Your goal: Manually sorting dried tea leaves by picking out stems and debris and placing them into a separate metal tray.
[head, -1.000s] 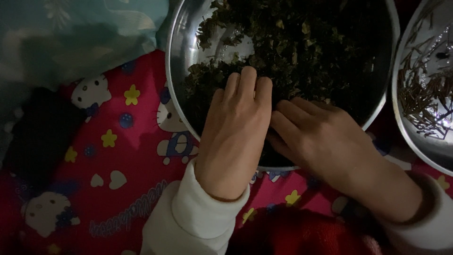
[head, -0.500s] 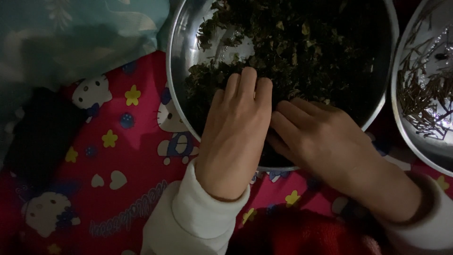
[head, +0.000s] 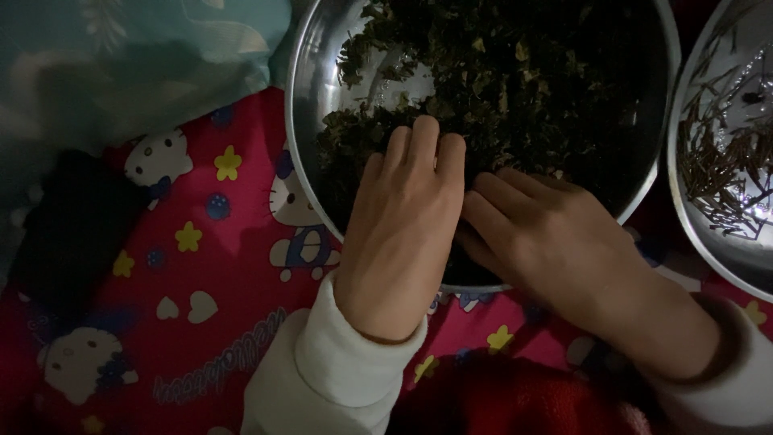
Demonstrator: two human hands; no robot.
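A large steel bowl (head: 310, 97) holds a heap of dark green dried leaves (head: 515, 72). My left hand (head: 403, 234) lies palm down over the bowl's near rim, its fingertips curled into the leaves. My right hand (head: 555, 242) rests beside it, fingers pointing left and pressed against the left hand's fingers among the leaves. What the fingertips pinch is hidden. Both wrists wear white sleeves.
A second steel bowl (head: 692, 225) at the right edge holds thin brown stems (head: 717, 161). Under the bowls lies a red cloth (head: 201, 322) printed with cartoon cats, flowers and hearts. A pale teal cloth (head: 121, 56) fills the upper left, and a dark object (head: 72, 234) lies at the left.
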